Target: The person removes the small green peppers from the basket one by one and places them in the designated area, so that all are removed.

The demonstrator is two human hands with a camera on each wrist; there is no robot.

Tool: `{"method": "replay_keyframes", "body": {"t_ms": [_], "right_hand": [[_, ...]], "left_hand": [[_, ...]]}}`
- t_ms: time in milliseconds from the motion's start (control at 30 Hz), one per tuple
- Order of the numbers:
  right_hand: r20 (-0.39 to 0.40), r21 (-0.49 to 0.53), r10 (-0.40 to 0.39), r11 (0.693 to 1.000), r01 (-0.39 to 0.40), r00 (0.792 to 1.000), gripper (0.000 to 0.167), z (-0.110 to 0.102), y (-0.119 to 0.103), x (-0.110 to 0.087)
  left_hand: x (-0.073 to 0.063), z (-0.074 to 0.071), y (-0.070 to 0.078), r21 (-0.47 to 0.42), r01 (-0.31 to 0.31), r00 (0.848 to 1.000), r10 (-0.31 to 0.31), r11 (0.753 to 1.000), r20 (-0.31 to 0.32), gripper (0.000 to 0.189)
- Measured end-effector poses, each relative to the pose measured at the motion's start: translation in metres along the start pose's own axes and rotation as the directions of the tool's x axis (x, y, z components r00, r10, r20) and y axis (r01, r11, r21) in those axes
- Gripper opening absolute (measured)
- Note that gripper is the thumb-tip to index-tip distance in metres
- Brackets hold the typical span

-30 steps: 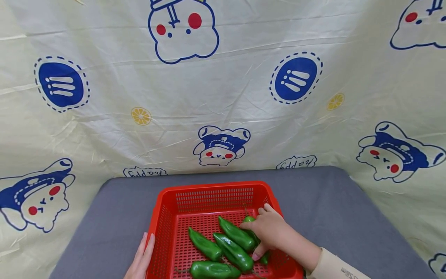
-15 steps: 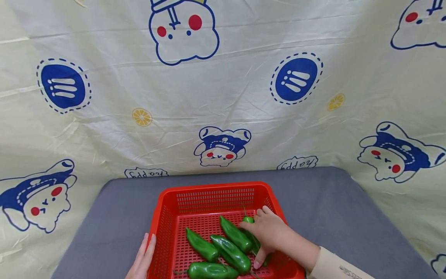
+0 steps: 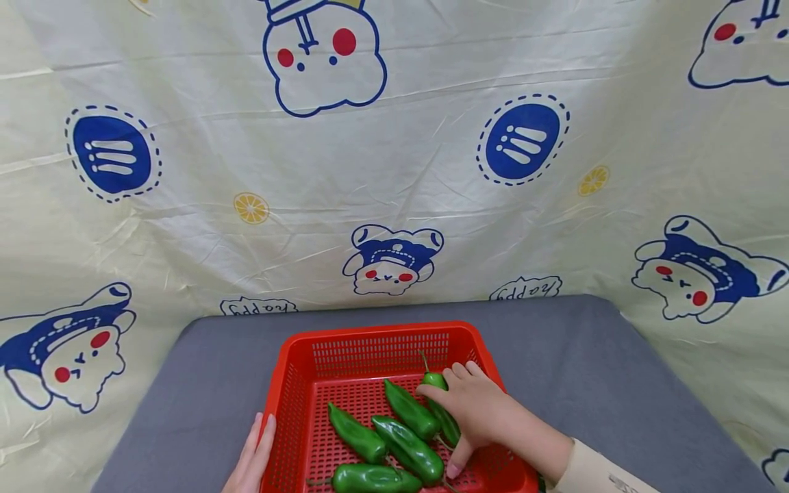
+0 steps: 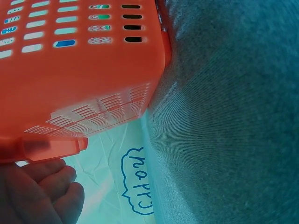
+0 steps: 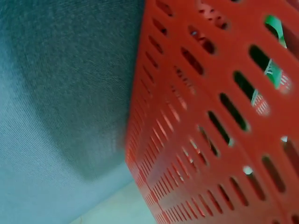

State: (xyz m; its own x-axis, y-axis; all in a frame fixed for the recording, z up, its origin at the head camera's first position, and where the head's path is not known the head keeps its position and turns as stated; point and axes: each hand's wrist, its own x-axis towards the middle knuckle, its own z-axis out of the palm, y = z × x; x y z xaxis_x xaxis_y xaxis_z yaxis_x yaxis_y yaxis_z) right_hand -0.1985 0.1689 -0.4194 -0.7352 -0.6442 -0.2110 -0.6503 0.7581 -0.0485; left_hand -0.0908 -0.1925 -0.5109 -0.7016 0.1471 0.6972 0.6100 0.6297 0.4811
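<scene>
A red plastic basket [image 3: 370, 332] with slotted walls holds several green peppers [image 3: 408, 448]. Inside its right side is my right hand [image 3: 477, 411], thumb and fingers spread over one green pepper [image 3: 435, 378] whose stem points to the back. The palm hides part of that pepper, and the thumb stands apart from it. On the basket's left side, my left hand [image 3: 249, 459] rests its extended fingers against the outer wall by the rim. The left wrist view shows these fingers [image 4: 56, 184] beside the rim; the right wrist view shows only the basket's outer wall [image 5: 187, 130].
The basket sits on a table covered with grey cloth [image 3: 567, 356]. A pale printed curtain [image 3: 419, 164] hangs behind and on both sides of the table.
The pepper under my right hand has slid back and to the left. The pepper to its left has shifted slightly back and left. My left hand has stayed at the basket.
</scene>
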Motion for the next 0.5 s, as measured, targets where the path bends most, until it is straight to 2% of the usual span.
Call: {"method": "replay_keyframes", "body": {"t_ms": [267, 500], "right_hand": [[-0.063, 0.040, -0.006, 0.999, 0.009, 0.998, 0.117, -0.010, 0.002, -0.010], [-0.081, 0.193, 0.041, 0.981, -0.025, 0.996, 0.111, -0.022, 0.006, -0.011]], "left_hand": [[0.001, 0.000, 0.000, 0.021, -0.027, 0.999, 0.028, 0.999, -0.017, 0.066], [-0.001, 0.000, -0.002, 0.016, 0.000, 1.000, 0.000, 1.000, 0.003, 0.070]]}}
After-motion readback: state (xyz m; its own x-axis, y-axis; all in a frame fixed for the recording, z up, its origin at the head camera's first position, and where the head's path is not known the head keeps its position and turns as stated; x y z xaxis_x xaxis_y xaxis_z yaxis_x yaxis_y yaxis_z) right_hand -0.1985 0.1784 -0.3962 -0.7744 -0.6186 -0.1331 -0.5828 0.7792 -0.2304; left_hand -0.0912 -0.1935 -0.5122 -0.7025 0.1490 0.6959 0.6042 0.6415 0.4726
